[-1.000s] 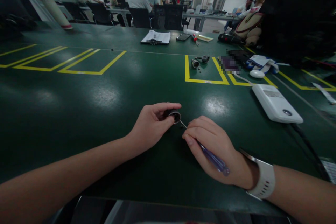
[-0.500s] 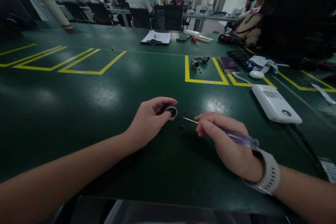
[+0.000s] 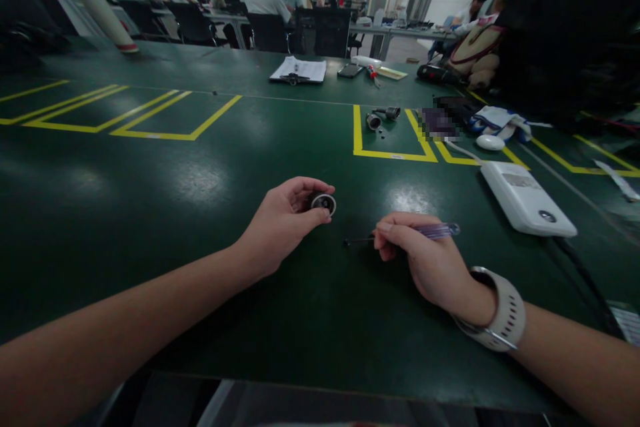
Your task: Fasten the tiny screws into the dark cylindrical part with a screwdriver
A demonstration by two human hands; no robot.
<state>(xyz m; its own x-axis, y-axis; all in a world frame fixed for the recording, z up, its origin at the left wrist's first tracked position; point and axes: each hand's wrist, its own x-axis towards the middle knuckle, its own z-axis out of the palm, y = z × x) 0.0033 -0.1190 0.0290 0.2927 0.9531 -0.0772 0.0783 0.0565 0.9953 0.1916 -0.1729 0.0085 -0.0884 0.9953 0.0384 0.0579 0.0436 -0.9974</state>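
My left hand (image 3: pixel 287 223) is closed around a small round metal part (image 3: pixel 324 203), a dark cup-like piece with a bright rim whose open end faces me. Part of it is hidden behind the fingers. My right hand (image 3: pixel 420 250) grips a screwdriver (image 3: pixel 437 231) with a clear purplish handle, held like a pen. Its thin shaft points left, and the tip is at a tiny black piece (image 3: pixel 346 242) on the green table (image 3: pixel 280 333); whether they touch I cannot tell. A pale watch strap is on the right wrist.
Two similar metal parts (image 3: pixel 373 121) and tiny pieces lie within a yellow taped outline (image 3: pixel 395 156). A white device (image 3: pixel 527 199) with a cable stands at right. Farther back are a clipboard (image 3: pixel 299 71), a phone (image 3: pixel 350 71) and a leaning bottle (image 3: pixel 103 15). People sit beyond.
The screwdriver has swung lower and its tip has come down to the tiny black piece. My left hand has lifted slightly and turned the metal part's opening more toward me.
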